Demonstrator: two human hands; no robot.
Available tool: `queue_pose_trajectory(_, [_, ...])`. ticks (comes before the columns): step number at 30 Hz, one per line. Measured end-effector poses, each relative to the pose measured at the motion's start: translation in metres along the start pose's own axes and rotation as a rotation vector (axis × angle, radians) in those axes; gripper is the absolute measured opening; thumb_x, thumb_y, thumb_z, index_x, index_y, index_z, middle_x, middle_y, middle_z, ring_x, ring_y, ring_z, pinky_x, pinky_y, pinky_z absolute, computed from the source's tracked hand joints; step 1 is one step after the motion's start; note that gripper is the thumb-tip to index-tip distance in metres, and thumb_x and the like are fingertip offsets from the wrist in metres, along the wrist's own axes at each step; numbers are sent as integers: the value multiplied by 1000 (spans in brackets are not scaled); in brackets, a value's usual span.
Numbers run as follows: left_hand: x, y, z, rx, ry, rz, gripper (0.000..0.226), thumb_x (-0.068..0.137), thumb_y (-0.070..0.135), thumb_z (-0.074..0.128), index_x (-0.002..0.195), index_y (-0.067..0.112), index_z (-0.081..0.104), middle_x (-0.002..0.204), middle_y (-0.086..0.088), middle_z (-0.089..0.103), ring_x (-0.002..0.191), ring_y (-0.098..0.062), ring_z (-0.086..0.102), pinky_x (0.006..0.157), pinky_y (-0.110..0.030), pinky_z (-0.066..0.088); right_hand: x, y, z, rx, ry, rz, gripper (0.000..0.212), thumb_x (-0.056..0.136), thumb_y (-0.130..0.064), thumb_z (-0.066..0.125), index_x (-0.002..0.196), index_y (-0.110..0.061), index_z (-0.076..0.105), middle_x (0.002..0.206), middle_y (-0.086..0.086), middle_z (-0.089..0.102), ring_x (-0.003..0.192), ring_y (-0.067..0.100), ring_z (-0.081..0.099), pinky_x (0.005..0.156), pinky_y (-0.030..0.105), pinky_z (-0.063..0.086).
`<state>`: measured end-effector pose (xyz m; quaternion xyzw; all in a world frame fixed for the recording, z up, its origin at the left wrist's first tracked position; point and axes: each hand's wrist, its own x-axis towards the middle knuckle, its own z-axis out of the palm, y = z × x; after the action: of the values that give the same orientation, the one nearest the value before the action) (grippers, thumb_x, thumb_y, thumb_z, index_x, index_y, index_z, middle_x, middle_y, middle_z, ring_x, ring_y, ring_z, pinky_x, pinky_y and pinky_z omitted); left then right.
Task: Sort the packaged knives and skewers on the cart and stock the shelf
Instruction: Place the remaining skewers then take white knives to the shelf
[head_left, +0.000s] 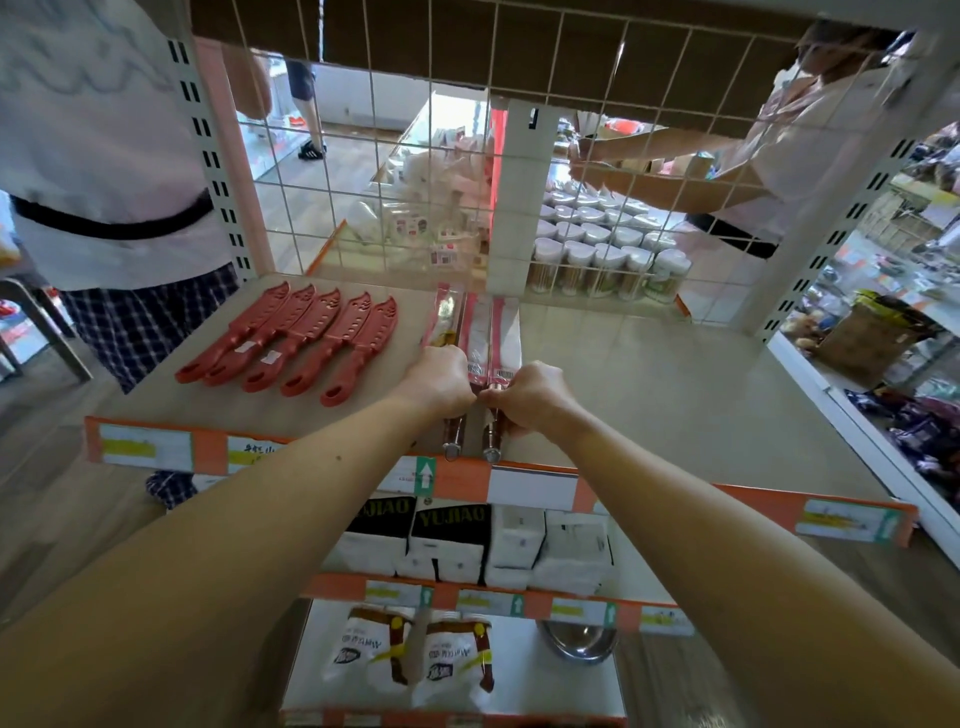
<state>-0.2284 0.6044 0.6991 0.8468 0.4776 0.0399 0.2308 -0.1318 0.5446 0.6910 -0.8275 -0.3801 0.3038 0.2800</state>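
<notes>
Hands (441, 382) gripping knives (493, 332), beige shelf (649, 374), probably shop

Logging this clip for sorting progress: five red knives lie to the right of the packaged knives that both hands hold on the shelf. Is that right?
Not quite. In the head view the five red knives lie to the left of the packaged knives, not the right. The rest holds: the left hand and the right hand both hold the packaged knives on the shelf.

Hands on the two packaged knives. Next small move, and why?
Probably push the two packaged knives a little deeper onto the shelf: left hand and right hand grip their handles, whose ends reach the front edge, while the red knives lie farther back.
</notes>
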Motion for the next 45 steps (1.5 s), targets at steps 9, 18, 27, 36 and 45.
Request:
queue_pose_trajectory(9, [-4, -3, -3, -12, 1, 84, 10, 88, 16, 61, 92, 11, 53, 77, -2, 50, 73, -15, 50, 55, -22, 40, -8, -3, 1, -36, -2, 33, 33, 89, -20, 63, 61, -11, 49, 60, 3, 51, 40, 6, 51, 31, 10, 41])
queue_pose_trajectory(18, [-7, -11, -8, 10, -22, 191, 40, 93, 29, 54, 123, 3, 51, 127, -15, 52, 113, -26, 50, 90, -32, 42, -25, -4, -1, -113, 98, 33, 43, 94, -37, 53, 107, 2, 65, 81, 9, 56, 68, 19, 58, 84, 32, 55])
queue_pose_trajectory(27, [-34, 8, -32, -27, -75, 286, 62, 94, 29, 54, 147, 12, 27, 150, -13, 35, 135, -31, 38, 109, -35, 35, -69, 12, -33, -415, 195, 83, 41, 96, -35, 48, 129, -11, 53, 131, 8, 51, 110, 21, 55, 87, 26, 43])
queue_pose_trajectory(36, [-76, 58, 0, -44, -115, 244, 55, 94, 32, 53, 144, 19, 34, 148, -9, 40, 137, -25, 36, 117, -36, 23, -116, 69, -65, -472, 218, 50, 38, 94, -31, 50, 126, -13, 56, 130, 9, 54, 117, 26, 54, 96, 32, 46])
queue_pose_trajectory(45, [-181, 159, 101, -118, 92, 246, 50, 95, 23, 49, 143, 16, 38, 147, -8, 43, 133, -26, 42, 105, -26, 32, -191, 215, -122, -442, 246, -24, 25, 88, -21, 49, 105, -9, 62, 123, 14, 59, 117, 32, 54, 95, 34, 47])
